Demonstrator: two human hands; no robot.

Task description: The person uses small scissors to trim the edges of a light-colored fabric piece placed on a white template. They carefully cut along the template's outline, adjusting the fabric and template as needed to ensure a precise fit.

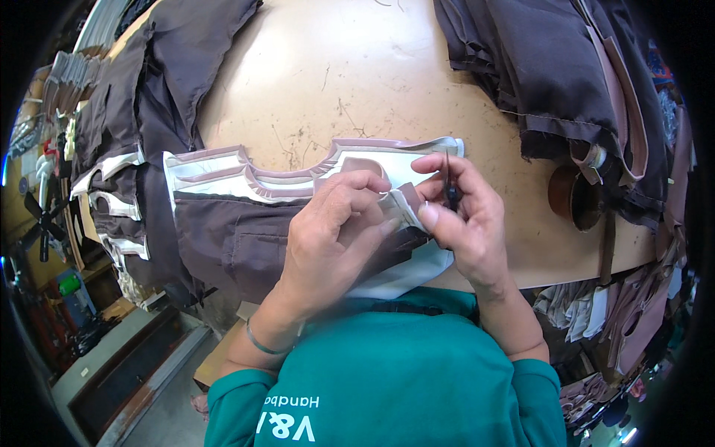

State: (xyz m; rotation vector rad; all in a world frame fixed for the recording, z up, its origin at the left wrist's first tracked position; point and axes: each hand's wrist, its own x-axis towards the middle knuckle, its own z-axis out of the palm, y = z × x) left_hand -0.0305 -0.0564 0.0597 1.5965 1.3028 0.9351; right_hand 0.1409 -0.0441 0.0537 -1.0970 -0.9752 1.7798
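A pale fabric edge (400,210) is pinched by the left hand (328,232) — above a tan table (372,67). A slim dark tool (451,195) is gripped in the right hand (474,227).

Tan table (313,71), grey floor (175,402)

Dark brown cloth panel (253,242) matt, creased; mauve trim (208,155) smooth, leather-like; white lining (417,276) smooth, soft sheen; tan tabletop (298,82) smooth, glossy; small dark tool (451,195) probably metal; bracelet (261,344) shiny metal; green shirt (402,365) matt cloth.
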